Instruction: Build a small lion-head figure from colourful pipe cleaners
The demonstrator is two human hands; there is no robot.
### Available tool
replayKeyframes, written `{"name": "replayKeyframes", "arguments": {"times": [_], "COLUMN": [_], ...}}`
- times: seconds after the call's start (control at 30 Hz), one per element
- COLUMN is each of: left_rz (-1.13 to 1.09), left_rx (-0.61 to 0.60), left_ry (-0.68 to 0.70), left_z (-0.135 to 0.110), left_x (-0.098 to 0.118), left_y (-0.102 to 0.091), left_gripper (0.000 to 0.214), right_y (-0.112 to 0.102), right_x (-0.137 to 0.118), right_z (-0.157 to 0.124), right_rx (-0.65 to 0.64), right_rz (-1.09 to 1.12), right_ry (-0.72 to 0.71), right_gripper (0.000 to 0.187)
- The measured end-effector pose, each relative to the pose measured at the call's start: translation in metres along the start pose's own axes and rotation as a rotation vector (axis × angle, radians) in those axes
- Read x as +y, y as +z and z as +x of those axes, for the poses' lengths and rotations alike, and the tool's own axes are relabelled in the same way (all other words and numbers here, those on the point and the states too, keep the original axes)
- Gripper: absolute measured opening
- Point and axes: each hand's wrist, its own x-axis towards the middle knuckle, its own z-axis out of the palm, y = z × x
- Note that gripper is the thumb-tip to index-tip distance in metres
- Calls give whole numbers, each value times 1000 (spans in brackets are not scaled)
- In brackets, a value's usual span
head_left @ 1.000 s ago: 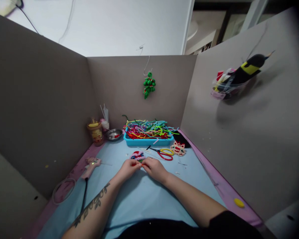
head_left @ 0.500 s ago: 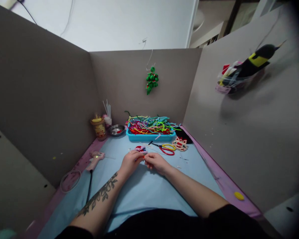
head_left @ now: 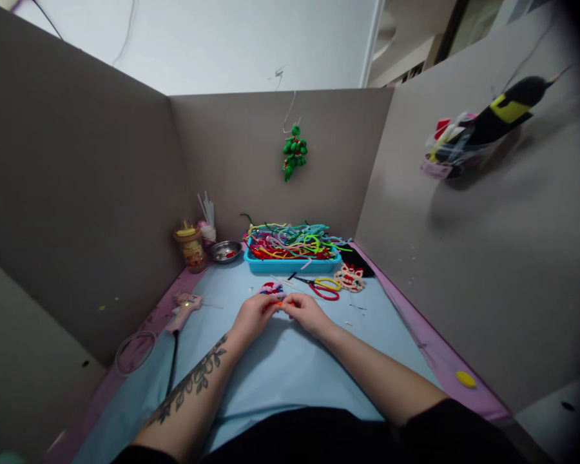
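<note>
My left hand [head_left: 257, 314] and my right hand [head_left: 305, 310] meet over the middle of the blue cloth. Both pinch a small orange piece [head_left: 281, 303] that looks like pipe cleaner; most of it is hidden by my fingers. Just beyond my fingertips lies a red, lilac and blue pipe-cleaner piece [head_left: 272, 289], partly covered by my left hand. Scissors [head_left: 321, 287] with one yellow and one red handle rest beyond my right hand. To their right is a cream and red pipe-cleaner animal face [head_left: 350, 278].
A light-blue tray [head_left: 290, 265] heaped with coloured pipe cleaners stands at the back. Left are a metal bowl [head_left: 225, 252], a jar [head_left: 192, 250] and a pink glue gun [head_left: 185, 312] with its cord. Grey panels [head_left: 270, 187] enclose three sides. A yellow disc [head_left: 465, 379] lies right.
More of the orange piece shows between my fingers now. My right hand has turned slightly and its fingers sit closer over the piece. The view has shifted a little.
</note>
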Motion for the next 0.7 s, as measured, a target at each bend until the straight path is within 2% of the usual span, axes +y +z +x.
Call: {"name": "replayKeyframes", "arguments": {"times": [0.17,0.33,0.43,0.53,0.6,0.7], "left_rz": [-107,-297,-326,-271,-191,-72], "left_rx": [-68,-177,-211,-146,-83,-41], "left_ry": [-162,-347,-396,-326,-223,-52], "left_z": [2,5,6,5,4,1], "left_x": [2,6,6,5,5,5], "left_y": [0,-3,-3,-2,-1,0], "left_gripper": [23,31,32,26,20,15], "right_y": [-3,-7,-8,-7,-5,-1], "right_x": [4,7,7,7,6,4], "right_z": [-1,-3,-3,-3,-2,-2], "right_rx": [93,30,-3,40,44,-39], "right_rz": [-301,-455,-476,-394,-267,-28], "right_ry": [-260,-469,-510,-401,-227,71], "right_gripper": [14,14,15,13,15,24]}}
